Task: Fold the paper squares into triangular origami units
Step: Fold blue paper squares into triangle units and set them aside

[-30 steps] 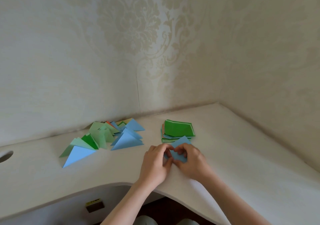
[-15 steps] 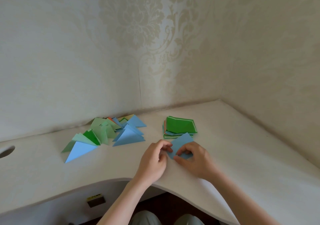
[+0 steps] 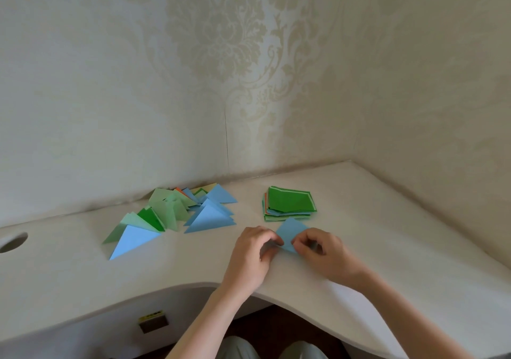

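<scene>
A light blue paper square [image 3: 290, 233] lies on the white desk [image 3: 401, 248] just in front of the stack of unfolded squares [image 3: 289, 203], whose top sheet is green. My left hand [image 3: 253, 256] pinches the blue paper's left corner with curled fingers. My right hand [image 3: 322, 250] pinches its right side, fingers curled over the paper. The lower part of the sheet is hidden under my fingers. A pile of folded triangles [image 3: 177, 215] in blue and green lies to the left.
The desk sits in a corner, with wallpapered walls behind and to the right. A round cable hole [image 3: 12, 242] is at the far left. The curved front edge [image 3: 166, 289] runs under my forearms.
The view has shifted slightly. My hands have parted a little, and more of the blue paper shows between them than a second ago.
</scene>
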{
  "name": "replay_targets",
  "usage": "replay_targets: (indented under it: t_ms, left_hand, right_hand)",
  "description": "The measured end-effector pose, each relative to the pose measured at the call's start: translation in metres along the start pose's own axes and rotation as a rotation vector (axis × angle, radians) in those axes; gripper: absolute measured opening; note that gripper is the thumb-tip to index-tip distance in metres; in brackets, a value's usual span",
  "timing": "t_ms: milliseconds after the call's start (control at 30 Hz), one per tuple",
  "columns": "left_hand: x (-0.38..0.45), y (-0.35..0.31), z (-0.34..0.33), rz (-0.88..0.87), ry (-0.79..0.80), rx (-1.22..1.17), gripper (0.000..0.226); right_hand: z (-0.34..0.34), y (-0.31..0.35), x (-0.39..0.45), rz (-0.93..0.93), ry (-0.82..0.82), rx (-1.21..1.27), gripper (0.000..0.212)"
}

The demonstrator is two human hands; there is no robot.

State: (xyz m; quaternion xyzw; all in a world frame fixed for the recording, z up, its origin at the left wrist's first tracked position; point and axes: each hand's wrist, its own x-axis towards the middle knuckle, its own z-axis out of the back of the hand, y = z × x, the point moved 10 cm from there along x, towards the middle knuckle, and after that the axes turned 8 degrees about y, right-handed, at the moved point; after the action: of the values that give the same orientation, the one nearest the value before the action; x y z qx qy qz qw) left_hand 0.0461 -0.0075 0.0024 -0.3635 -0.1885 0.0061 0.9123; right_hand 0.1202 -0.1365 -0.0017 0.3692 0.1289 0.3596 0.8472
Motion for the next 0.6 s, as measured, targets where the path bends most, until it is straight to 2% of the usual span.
replay_targets:
  t_ms: [67,267,433,600]
  left_hand:
    - [0.0,0.0,0.0,-0.005,-0.004,-0.013,0.017]
    - [0.0,0.002,-0.002,0.023,0.027,-0.033,0.015]
    - [-0.001,0.012,-0.006,0.082,0.03,-0.029,0.019]
    - [-0.002,0.004,0.003,0.069,-0.065,0.052,0.022]
  right_hand:
    - [0.004,0.002,-0.005,0.035,-0.049,0.022,0.004]
    - [0.008,0.018,-0.028,0.248,-0.172,-0.116,0.013]
    - [0.005,0.01,-0.026,0.186,-0.258,-0.175,0.012]
    - [0.0,0.008,-0.015,0.151,-0.296,-0.272,0.018]
